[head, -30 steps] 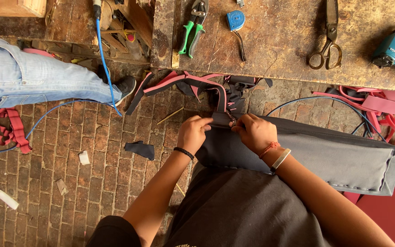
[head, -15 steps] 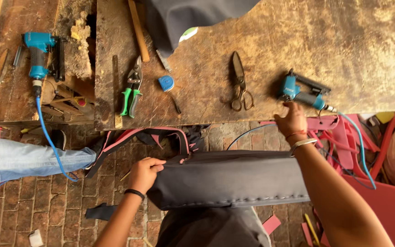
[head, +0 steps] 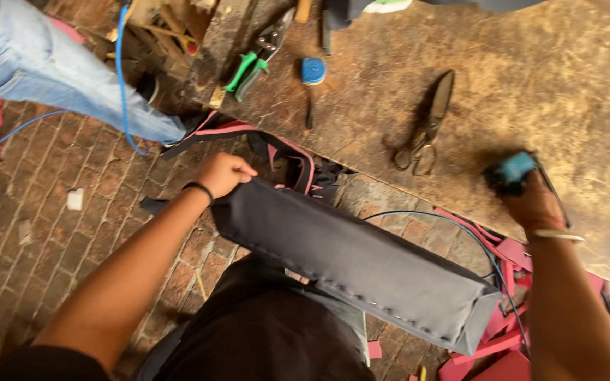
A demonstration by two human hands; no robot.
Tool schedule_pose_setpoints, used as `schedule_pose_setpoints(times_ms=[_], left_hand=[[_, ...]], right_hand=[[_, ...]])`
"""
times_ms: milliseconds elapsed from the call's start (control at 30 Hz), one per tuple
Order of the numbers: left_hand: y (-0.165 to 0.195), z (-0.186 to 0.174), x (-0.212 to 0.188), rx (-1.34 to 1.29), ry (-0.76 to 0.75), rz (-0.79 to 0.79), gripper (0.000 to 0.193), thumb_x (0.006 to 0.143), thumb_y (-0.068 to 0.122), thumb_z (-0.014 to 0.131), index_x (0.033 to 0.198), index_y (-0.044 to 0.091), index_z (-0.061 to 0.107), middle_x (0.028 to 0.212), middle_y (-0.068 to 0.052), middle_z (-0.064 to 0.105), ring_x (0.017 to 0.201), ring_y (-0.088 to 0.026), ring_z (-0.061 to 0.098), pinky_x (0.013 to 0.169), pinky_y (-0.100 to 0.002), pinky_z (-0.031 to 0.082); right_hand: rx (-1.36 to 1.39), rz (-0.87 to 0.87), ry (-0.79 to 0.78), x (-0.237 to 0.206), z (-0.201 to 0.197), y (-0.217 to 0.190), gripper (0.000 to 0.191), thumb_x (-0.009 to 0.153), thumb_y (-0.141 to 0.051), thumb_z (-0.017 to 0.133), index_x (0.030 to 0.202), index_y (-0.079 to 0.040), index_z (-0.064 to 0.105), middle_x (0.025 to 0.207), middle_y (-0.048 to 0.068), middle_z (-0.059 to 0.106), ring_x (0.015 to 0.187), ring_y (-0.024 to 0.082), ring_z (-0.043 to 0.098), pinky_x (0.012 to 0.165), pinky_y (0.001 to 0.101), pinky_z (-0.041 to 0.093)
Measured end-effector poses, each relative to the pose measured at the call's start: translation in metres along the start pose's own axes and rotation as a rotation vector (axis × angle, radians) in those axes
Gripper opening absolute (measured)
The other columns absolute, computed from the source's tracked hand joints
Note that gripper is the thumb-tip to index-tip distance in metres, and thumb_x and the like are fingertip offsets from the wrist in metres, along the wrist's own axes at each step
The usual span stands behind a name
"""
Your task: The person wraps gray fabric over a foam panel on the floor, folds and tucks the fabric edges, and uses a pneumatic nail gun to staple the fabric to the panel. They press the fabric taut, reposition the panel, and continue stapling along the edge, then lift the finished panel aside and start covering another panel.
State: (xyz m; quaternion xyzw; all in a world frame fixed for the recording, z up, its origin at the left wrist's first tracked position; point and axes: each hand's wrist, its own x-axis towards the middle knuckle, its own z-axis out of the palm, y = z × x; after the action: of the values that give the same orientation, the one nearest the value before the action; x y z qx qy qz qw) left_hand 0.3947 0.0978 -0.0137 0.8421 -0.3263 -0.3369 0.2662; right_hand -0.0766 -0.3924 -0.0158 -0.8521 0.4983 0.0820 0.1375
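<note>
A long cushion covered in dark grey fabric (head: 361,264) lies across my lap, one edge lined with staples. My left hand (head: 222,173) grips its far left corner, fingers closed on the fabric. My right hand (head: 527,201) reaches onto the worn wooden workbench (head: 531,85) and closes around a blue power stapler (head: 511,169), which is blurred by motion. A blue hose (head: 460,229) runs from the tool down past the cushion.
Large metal shears (head: 425,130), green-handled pliers (head: 252,67) and a blue tape measure (head: 313,70) lie on the bench. Another person's jeans-clad leg (head: 65,77) stands at upper left on the brick floor (head: 72,233). Pink and black scraps (head: 510,339) pile at my right.
My right hand left the cushion, reached up to the bench and closed on the blue stapler. My left hand has kept its hold on the cushion's corner while the view swung.
</note>
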Motion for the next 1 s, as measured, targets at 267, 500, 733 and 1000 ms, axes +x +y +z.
schedule_pose_setpoints(times_ms=[267, 500, 733, 1000], left_hand=[[0.019, -0.007, 0.017, -0.014, -0.156, 0.133, 0.015, 0.077, 0.012, 0.083, 0.092, 0.014, 0.083, 0.087, -0.005, 0.080, 0.082, -0.017, 0.077, 0.078, -0.031, 0.058], [-0.003, -0.001, 0.017, -0.118, -0.371, 0.277, 0.015, 0.079, 0.013, 0.082, 0.094, 0.012, 0.082, 0.088, -0.006, 0.081, 0.081, -0.016, 0.078, 0.075, -0.030, 0.058], [-0.014, -0.014, -0.008, -0.080, -0.517, 0.427, 0.018, 0.080, 0.014, 0.082, 0.097, 0.010, 0.079, 0.091, -0.010, 0.079, 0.085, -0.023, 0.078, 0.075, -0.034, 0.059], [-0.023, -0.016, -0.020, -0.189, -0.520, 0.518, 0.017, 0.081, 0.014, 0.082, 0.096, 0.008, 0.078, 0.093, -0.011, 0.078, 0.087, -0.026, 0.077, 0.076, -0.035, 0.058]], right_hand=[[0.242, -0.079, 0.010, -0.177, -0.082, -0.094, 0.049, 0.088, -0.041, 0.080, 0.112, 0.001, 0.076, 0.081, 0.017, 0.073, 0.074, 0.020, 0.069, 0.069, 0.0413, 0.055], [0.974, 0.450, -0.187, -0.326, -0.008, -0.350, 0.021, 0.081, -0.014, 0.083, 0.086, 0.004, 0.071, 0.067, 0.008, 0.065, 0.059, 0.013, 0.055, 0.051, 0.0346, 0.045], [1.069, 0.653, -0.191, -0.335, 0.024, -0.459, 0.030, 0.085, -0.015, 0.077, 0.064, 0.004, 0.066, 0.053, 0.007, 0.062, 0.046, 0.014, 0.056, 0.046, 0.0336, 0.044], [1.099, 0.657, -0.031, -0.362, 0.033, -0.496, 0.015, 0.080, -0.011, 0.075, 0.071, -0.002, 0.067, 0.054, 0.004, 0.061, 0.046, 0.012, 0.055, 0.044, 0.0325, 0.043]])
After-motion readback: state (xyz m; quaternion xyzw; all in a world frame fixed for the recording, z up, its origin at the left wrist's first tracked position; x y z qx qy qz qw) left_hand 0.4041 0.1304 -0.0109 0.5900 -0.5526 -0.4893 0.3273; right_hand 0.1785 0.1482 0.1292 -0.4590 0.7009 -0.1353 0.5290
